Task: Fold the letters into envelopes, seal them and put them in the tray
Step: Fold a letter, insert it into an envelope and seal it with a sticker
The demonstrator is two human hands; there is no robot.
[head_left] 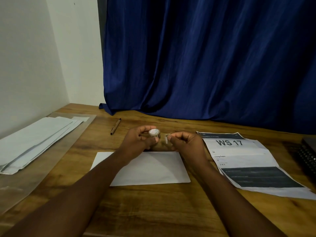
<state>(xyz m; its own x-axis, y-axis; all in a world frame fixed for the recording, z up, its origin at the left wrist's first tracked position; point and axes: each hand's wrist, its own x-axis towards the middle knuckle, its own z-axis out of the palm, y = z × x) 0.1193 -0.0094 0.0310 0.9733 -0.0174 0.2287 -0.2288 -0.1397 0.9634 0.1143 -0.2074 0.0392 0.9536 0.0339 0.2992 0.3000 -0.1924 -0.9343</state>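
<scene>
While my left hand (pixel 138 139) grips the tape roll (pixel 154 133) and my right hand (pixel 185 142) pinches its loose end (pixel 166 139) above the envelope (pixel 150 170), I fear the strip curls onto itself.

Single head-worn view, wide-angle, looking forward and down over both forearms at the desk (pixel 153 202). Close range: fingers (pixel 172 136) sit mid-frame, envelope (pixel 153 170) just below them toward the camera. Blue curtain (pixel 205 57) fills the upper frame beyond the fingers, white wall (pixel 34 65) to their left. No second view to share the scene.
</scene>
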